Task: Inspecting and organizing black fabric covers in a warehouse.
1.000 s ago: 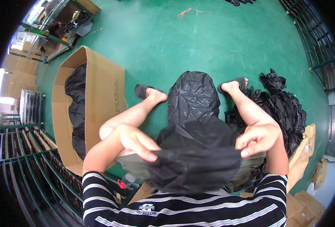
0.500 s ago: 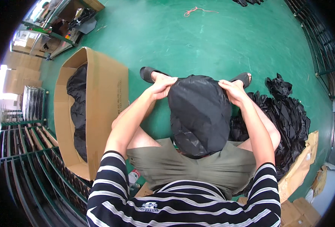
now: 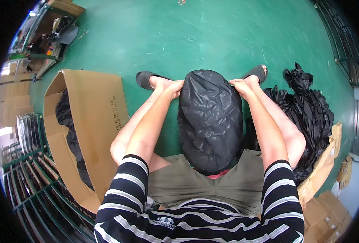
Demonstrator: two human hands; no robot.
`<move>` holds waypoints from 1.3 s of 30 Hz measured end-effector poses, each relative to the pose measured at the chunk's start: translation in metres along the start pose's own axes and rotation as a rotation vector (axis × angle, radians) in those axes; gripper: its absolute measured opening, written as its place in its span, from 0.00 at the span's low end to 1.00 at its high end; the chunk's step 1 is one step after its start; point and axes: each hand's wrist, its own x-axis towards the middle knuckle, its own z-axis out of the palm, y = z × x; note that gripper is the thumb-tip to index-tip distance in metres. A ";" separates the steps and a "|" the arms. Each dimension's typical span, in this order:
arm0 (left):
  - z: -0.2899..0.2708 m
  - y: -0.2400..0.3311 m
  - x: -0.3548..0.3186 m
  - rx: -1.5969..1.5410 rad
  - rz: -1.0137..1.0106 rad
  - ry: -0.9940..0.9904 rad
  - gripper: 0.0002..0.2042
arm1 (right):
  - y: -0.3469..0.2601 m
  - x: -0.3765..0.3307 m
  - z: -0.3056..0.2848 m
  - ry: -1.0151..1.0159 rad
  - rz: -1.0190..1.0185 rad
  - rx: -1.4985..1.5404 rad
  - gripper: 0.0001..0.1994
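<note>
Between my knees stands a rounded, bulky object covered in a black plastic cover point(image 3: 210, 117), wrinkled across its top. A bit of red shows under its near edge; the rest of what lies beneath is hidden. My left hand point(image 3: 175, 88) is closed on the cover's far left edge, fingers pinched together. At the far right edge, my right hand point(image 3: 242, 86) pinches the plastic the same way. To the right of my right leg lies a heap of crumpled black plastic point(image 3: 309, 115).
At my left an open cardboard box point(image 3: 100, 109) lies tipped with black plastic inside. Brown paper point(image 3: 321, 166) runs under the heap's near side, with cardboard boxes point(image 3: 327, 212) behind it. Green metal racks point(image 3: 29, 182) stand at left, another rack point(image 3: 341, 52) far right.
The black cover has been drawn down more tautly and evenly over the object. Both hands have moved lower around its far sides, still gripping the edge. The view has shifted slightly.
</note>
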 end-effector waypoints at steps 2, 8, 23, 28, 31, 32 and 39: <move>0.021 0.001 0.002 0.051 -0.082 -0.050 0.12 | 0.045 0.023 -0.033 0.015 -0.046 -0.070 0.13; 0.022 -0.009 -0.046 -0.091 -0.083 0.246 0.14 | 0.035 -0.061 -0.015 0.099 0.041 -0.028 0.13; 0.087 -0.120 -0.137 -0.015 0.359 0.748 0.21 | 0.117 -0.106 -0.010 0.216 -0.122 0.341 0.20; 0.131 -0.167 -0.150 0.196 0.330 0.960 0.21 | 0.119 -0.130 -0.005 0.292 -0.166 0.233 0.18; 0.133 -0.193 -0.139 0.231 0.421 1.100 0.23 | 0.115 -0.142 0.003 0.305 -0.151 0.279 0.17; 0.139 -0.192 -0.139 0.239 0.405 1.082 0.24 | 0.120 -0.143 -0.001 0.313 -0.147 0.287 0.17; 0.130 -0.200 -0.126 0.426 0.538 1.172 0.22 | 0.146 -0.143 0.008 0.280 -0.002 0.406 0.10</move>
